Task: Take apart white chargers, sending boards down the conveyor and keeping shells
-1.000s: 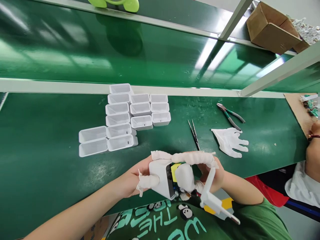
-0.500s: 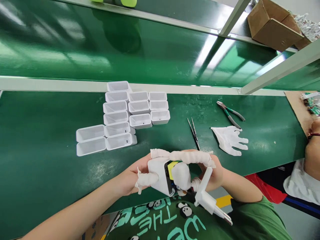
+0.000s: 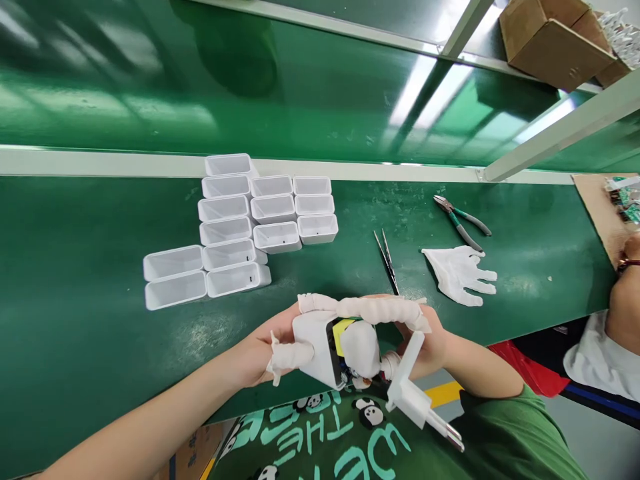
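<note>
My left hand is closed around a white plastic housing, its thumb on the near left side. The housing's open end faces right and shows a yellow-wrapped component and small circuit parts. In my right hand is a white plug piece with metal pins pointing down to the right. A fingertip covered in white lies over the housing's open end. White finger cots cover several fingers of both hands. Whether the plug piece is joined to the housing by wires is hard to make out.
Several white bins stand in rows on the green table. Tweezers, cutting pliers and a white glove lie to the right. A cardboard box sits on the shelf. Another person's arm is at far right.
The view has shifted slightly, with the bins now a little further left and higher. Both hands keep their hold on the housing and plug piece, nearly unmoved.
</note>
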Available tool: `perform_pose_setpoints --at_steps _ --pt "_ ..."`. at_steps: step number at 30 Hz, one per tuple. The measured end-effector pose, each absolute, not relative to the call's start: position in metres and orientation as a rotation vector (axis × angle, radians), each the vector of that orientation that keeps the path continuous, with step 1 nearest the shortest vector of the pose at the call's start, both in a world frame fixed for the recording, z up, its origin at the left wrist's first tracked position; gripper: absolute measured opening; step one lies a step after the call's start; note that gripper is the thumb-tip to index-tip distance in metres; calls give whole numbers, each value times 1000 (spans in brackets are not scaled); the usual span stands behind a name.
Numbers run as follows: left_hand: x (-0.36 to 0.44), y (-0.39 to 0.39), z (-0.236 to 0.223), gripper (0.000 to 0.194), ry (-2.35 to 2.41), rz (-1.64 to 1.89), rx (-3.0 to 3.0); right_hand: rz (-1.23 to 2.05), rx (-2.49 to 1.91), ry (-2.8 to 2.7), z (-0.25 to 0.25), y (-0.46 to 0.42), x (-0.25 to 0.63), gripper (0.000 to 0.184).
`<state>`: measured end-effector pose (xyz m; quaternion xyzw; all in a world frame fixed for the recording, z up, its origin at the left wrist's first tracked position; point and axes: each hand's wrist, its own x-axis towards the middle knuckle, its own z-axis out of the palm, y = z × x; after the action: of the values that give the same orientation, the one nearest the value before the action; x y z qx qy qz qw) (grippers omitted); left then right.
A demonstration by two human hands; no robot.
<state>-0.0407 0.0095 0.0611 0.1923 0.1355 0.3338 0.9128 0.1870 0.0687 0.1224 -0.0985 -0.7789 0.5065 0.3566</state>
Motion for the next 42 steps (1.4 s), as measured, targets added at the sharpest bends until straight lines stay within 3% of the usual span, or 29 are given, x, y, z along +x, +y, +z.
perform_pose_setpoints --at_steps 9,22,28,32,36,39,42 --pt "-42 16 67 47 308 644 438 1133 -425 -2069 107 63 199 65" --pt "-33 12 66 45 237 676 421 735 -297 -2299 106 65 198 54" --pt "-32 9 61 54 434 623 499 1090 -364 -2357 118 64 190 44" --pt "-29 8 61 65 499 581 539 1035 -344 -2410 119 61 187 33" --pt "-33 14 65 62 793 759 854 894 -489 -2312 117 53 188 31" --pt "-40 16 69 49 1037 1003 1377 756 -672 -2252 106 40 188 36" --pt "-44 15 77 50 977 1197 1971 665 -880 -2173 89 24 186 41"
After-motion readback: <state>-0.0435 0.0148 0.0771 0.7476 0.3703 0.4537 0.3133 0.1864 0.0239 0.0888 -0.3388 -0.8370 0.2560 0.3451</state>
